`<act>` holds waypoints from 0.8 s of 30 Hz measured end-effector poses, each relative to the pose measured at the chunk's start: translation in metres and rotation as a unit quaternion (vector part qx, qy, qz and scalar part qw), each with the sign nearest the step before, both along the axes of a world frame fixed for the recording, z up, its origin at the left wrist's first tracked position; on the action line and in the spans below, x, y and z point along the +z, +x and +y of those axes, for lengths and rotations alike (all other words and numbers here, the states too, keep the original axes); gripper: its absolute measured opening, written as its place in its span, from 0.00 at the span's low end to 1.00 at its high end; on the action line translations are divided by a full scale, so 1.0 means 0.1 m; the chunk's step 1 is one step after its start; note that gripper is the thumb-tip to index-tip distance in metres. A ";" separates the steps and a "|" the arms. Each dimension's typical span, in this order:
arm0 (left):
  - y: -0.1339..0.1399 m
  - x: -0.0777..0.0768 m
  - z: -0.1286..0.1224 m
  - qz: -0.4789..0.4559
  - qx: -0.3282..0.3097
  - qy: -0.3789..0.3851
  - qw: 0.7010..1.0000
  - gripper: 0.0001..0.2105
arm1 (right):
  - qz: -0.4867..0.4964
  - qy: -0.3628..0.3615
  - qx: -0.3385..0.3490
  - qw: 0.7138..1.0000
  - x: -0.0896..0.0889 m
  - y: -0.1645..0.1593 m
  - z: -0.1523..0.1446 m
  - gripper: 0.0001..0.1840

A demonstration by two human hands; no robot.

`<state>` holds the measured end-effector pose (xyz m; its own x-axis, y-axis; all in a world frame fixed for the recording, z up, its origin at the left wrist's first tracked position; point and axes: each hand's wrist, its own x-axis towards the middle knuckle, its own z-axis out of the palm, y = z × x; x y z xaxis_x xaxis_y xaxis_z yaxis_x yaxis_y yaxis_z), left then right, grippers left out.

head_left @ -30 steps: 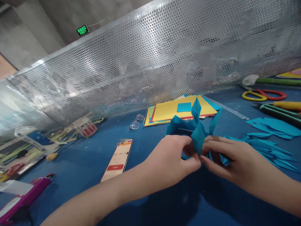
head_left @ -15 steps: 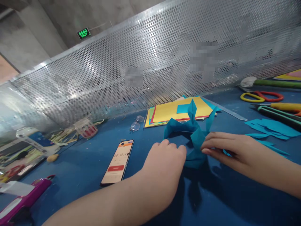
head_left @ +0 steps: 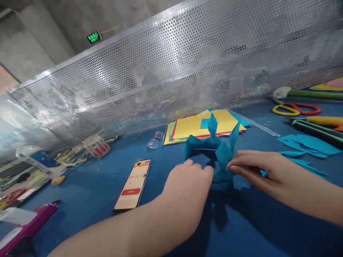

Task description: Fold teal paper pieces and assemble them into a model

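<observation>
A person's left hand [head_left: 187, 182] presses down, fingers together and curled, on the near edge of a folded blue paper shape [head_left: 214, 153] resting on a blue table [head_left: 88, 185]. The right hand [head_left: 265, 169] pinches the shape's right side between thumb and closed fingers. The shape sits mid-table, its points standing upright. Just beyond it lies a stack of coloured paper [head_left: 198, 125]; a phone [head_left: 132, 185] lies to the left, blue paper scraps [head_left: 308, 144] and scissors [head_left: 296, 109] to the right.
</observation>
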<state>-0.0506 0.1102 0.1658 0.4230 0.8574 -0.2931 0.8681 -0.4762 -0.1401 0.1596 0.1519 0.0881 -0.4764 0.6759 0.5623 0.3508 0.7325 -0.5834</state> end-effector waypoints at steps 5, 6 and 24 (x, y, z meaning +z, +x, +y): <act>0.01 0.00 0.01 0.005 -0.004 -0.007 1.000 0.24 | -0.006 -0.037 -0.011 0.999 0.01 -0.01 -0.02 0.32; 0.01 0.00 0.02 0.006 -0.005 -0.006 1.000 0.25 | -0.006 -0.043 -0.013 0.999 0.01 0.00 -0.02 0.32; -0.09 -0.13 -0.02 -0.143 0.023 0.061 0.988 0.10 | 0.005 -0.030 -0.008 1.000 -0.01 -0.03 -0.06 0.36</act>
<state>-0.0600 0.1086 0.1529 0.4328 0.8995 -0.0606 0.9010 -0.4294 0.0609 0.1562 0.1461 0.0872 -0.4596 0.7162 0.5253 0.3571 0.6905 -0.6291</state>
